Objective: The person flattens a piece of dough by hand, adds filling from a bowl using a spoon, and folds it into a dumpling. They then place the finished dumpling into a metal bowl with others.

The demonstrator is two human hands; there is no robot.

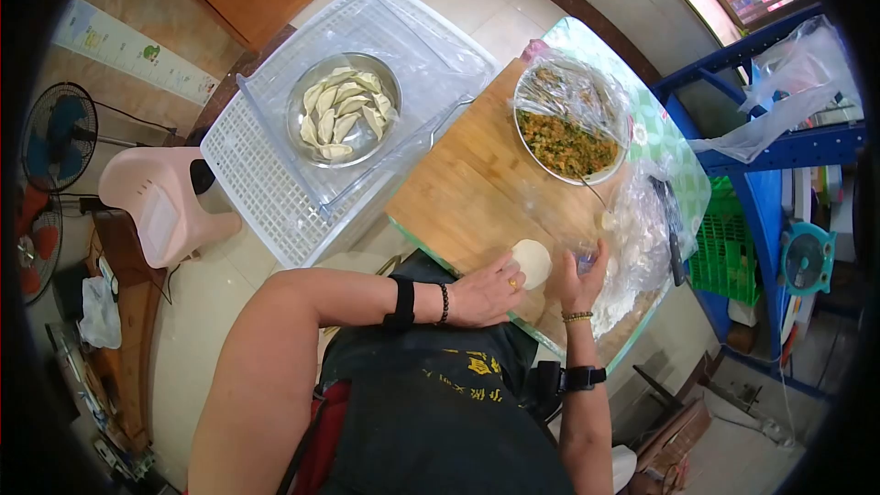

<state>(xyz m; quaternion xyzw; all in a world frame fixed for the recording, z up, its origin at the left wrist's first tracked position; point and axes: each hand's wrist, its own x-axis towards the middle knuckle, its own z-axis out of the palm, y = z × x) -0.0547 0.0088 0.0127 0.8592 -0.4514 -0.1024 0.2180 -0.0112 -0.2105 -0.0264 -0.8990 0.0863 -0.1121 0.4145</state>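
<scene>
A round, pale dumpling wrapper is at the near edge of the wooden board. The fingers of my left hand are closed on its left edge. To the right of the wrapper, my right hand has thumb and fingers around a small clear cup-like piece, whose exact kind I cannot make out. Farther up the board stands a metal bowl of chopped orange and green filling, partly covered with plastic wrap. A handle sticks out of the bowl toward me.
White flour and a crumpled plastic bag lie along the board's right side, beside a black-handled knife. At left, a metal bowl of folded dumplings rests on a white plastic crate. A blue shelf stands at right.
</scene>
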